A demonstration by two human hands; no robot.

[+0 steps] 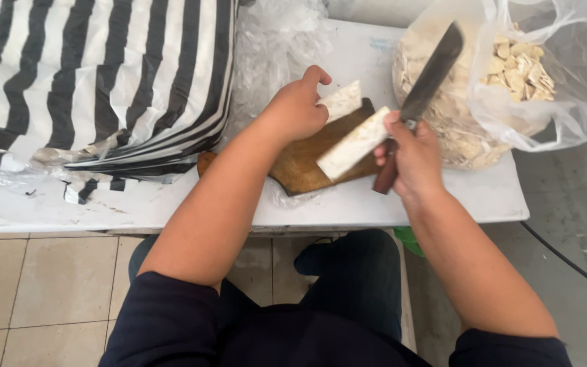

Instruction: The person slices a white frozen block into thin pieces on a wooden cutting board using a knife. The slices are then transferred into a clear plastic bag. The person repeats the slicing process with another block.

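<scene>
Cleaver [431, 71]: wooden handle gripped by right hand [412, 158], whose fingers also pinch a pale root slab [353, 144] above the cutting board [300, 166]. Left hand [297, 109]: fingers closed on second slab [341, 100], on the board. Advice: steady grip, blade angled away, board flat on worktop [484, 194].

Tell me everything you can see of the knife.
The knife is a large cleaver-like blade, broad, dark grey and dull, metal by its look, with a reddish-brown handle that looks wooden. The right hand grips the handle, its fingers also pinching a pale white slab. The blade points up and away, tilted right, raised above the brown cutting board and passing in front of a clear plastic bag of pale chips. Whether it touches the bag cannot be told.
</scene>
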